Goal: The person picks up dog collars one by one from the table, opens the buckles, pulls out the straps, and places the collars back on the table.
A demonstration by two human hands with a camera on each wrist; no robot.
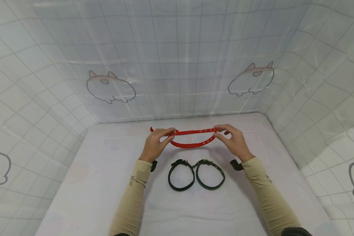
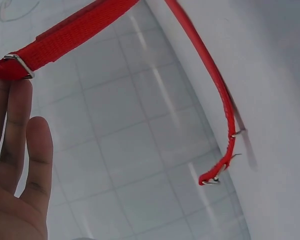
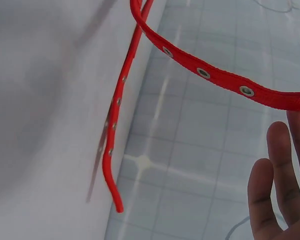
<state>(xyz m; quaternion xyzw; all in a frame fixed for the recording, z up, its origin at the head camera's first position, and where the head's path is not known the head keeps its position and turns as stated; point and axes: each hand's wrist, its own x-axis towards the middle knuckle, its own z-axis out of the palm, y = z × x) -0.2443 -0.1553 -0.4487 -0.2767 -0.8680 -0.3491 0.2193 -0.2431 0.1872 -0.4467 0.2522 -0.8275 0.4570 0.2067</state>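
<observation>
My left hand (image 1: pixel 154 146) pinches the buckle end of a red buckle strap (image 1: pixel 191 132), which looks like a collar. The right hand (image 1: pixel 236 142) pinches its other end, past a row of metal eyelets. Stretched between them, the strap runs nearly straight above the table. Below it sags a second red strap (image 1: pixel 188 145), also with eyelets. In the left wrist view, a metal buckle (image 2: pixel 20 65) sits right at the fingertips, and the second strap's buckle end (image 2: pixel 217 175) dangles free. The right wrist view shows that strap's plain tip (image 3: pixel 119 205) loose.
Nearer the body, two black buckled collars (image 1: pixel 180 189) lie on the white table (image 1: pixel 106 183) as closed loops, joined by a short link. Checked white sheeting (image 1: pixel 180 65) with cartoon animal prints rises behind the table and along both sides.
</observation>
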